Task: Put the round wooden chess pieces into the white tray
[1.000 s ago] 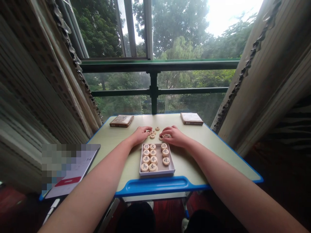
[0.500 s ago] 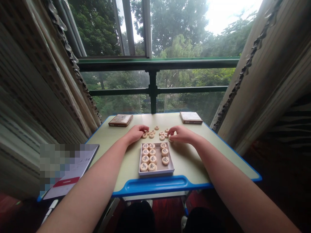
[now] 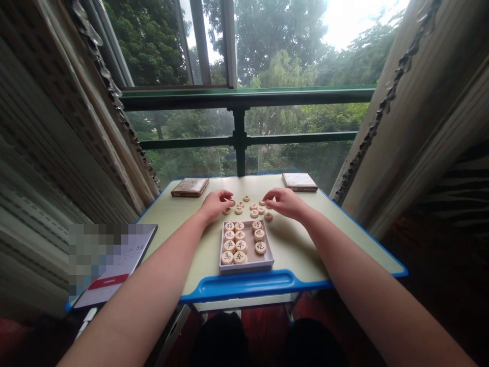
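Note:
Round wooden xiangqi pieces with dark characters lie in two loose groups on the pale table. My left hand (image 3: 217,205) is at the left group, its fingers curled in a pinch at a xiangqi piece (image 3: 232,203) that they partly cover. At the right group, my right hand (image 3: 286,202) bends its fingers and thumb over another piece (image 3: 262,202), also partly hidden. A single piece (image 3: 246,198) lies farther back between the hands, and another piece (image 3: 268,216) rests below my right hand. Nearer me, an open shallow box (image 3: 250,265) holds stacked pieces in columns, with a gap between them.
Two flat boxes stand at the far corners, a brown box (image 3: 190,187) left and a paler box (image 3: 300,182) right. A tablet (image 3: 114,285) with a cable lies at the left edge. The blue front tray (image 3: 246,285) borders the table (image 3: 305,265); a window and railing rise behind.
Both hands have moved slightly away from me. My right hand has uncovered the piece below it and is now at one farther back. The box's contents look the same.

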### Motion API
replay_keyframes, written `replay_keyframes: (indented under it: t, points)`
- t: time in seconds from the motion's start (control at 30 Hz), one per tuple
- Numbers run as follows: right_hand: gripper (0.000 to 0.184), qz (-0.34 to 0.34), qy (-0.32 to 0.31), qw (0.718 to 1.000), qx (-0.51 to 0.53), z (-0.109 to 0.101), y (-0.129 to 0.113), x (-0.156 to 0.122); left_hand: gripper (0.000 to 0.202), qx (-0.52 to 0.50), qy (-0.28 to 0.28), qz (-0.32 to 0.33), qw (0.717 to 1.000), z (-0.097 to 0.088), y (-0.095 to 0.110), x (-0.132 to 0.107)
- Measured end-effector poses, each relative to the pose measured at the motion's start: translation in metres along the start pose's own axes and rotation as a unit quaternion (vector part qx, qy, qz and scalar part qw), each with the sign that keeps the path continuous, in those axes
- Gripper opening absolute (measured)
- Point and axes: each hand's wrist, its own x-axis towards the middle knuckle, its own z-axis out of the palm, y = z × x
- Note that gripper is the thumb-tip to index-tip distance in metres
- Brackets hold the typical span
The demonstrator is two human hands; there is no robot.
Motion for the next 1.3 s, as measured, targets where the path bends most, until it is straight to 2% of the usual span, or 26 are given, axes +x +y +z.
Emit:
replay_keyframes:
  t: [0.07,0.23,0.3,0.47,0.67,0.73,0.8,0.87,0.93,1.03,1.1,1.2,1.3]
  points:
    - [0.019,-0.038,0.031,0.999,0.011,0.004,-0.005,-0.001,0.046,-0.075,0.002,-0.004,0.997,-0.001,0.007,-0.003]
    - [0.030,-0.152,0.072,0.984,0.063,0.019,-0.019,-0.007,0.049,-0.182,-0.144,-0.004,0.973,0.002,0.032,-0.019]
    - [0.024,-0.187,0.076,0.977,0.063,0.021,-0.022,-0.009,0.050,-0.193,-0.166,-0.010,0.967,0.004,0.037,-0.024]
    - [0.019,-0.212,0.070,0.974,0.042,0.021,-0.026,-0.011,0.043,-0.192,-0.170,-0.014,0.966,0.005,0.039,-0.026]
    - [0.018,-0.168,0.057,0.984,0.031,0.017,-0.034,-0.014,0.043,-0.181,-0.186,-0.003,0.966,0.003,0.036,-0.024]
    - [0.022,-0.156,0.053,0.986,0.035,0.013,-0.034,-0.015,0.042,-0.142,-0.154,0.007,0.978,0.003,0.034,-0.023]
    - [0.025,-0.137,0.039,0.989,0.042,0.006,-0.033,-0.015,0.040,-0.049,-0.110,0.030,0.992,0.003,0.032,-0.021]
    - [0.024,-0.113,0.007,0.993,0.045,-0.002,-0.032,-0.016,0.038,0.052,-0.105,0.066,0.991,0.002,0.029,-0.021]
    - [0.023,-0.094,-0.057,0.993,0.046,-0.010,-0.033,-0.019,0.035,0.113,-0.131,0.094,0.981,0.000,0.027,-0.022]
    - [0.025,-0.104,-0.198,0.973,0.056,-0.020,-0.038,-0.024,0.035,0.142,-0.172,0.093,0.970,-0.003,0.024,-0.023]
    - [0.029,-0.118,-0.267,0.954,0.061,-0.024,-0.042,-0.028,0.037,0.154,-0.183,0.081,0.968,-0.004,0.024,-0.023]
    - [0.034,-0.127,-0.314,0.939,0.057,-0.024,-0.046,-0.032,0.037,0.160,-0.175,0.075,0.969,-0.005,0.025,-0.023]
    - [0.035,-0.131,-0.322,0.937,0.046,-0.019,-0.047,-0.033,0.039,0.154,-0.166,0.078,0.971,-0.004,0.025,-0.023]
